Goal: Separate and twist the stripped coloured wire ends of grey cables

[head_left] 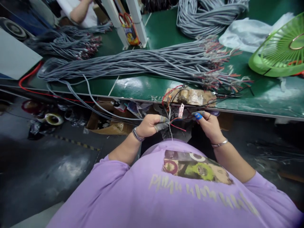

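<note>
My left hand (152, 125) is closed round the end of a grey cable (104, 109), with grey tape on its fingertips. Thin red, white and black wires (174, 122) fan out from that end between my hands. My right hand (209, 125), a blue cover on one fingertip, pinches some of those thin wires. Both hands hover just below the front edge of the green workbench (142, 87). A small taped wooden block (192, 96) with a pink tag below it sits on the bench edge right above my hands.
A long bundle of grey cables (142, 61) with stripped coloured ends lies across the bench. More coils (204, 15) lie behind. A green fan (282, 50) stands at right beside a clear plastic bag (247, 33). Another person's arm (79, 11) shows top left. Cardboard boxes (111, 125) sit under the bench.
</note>
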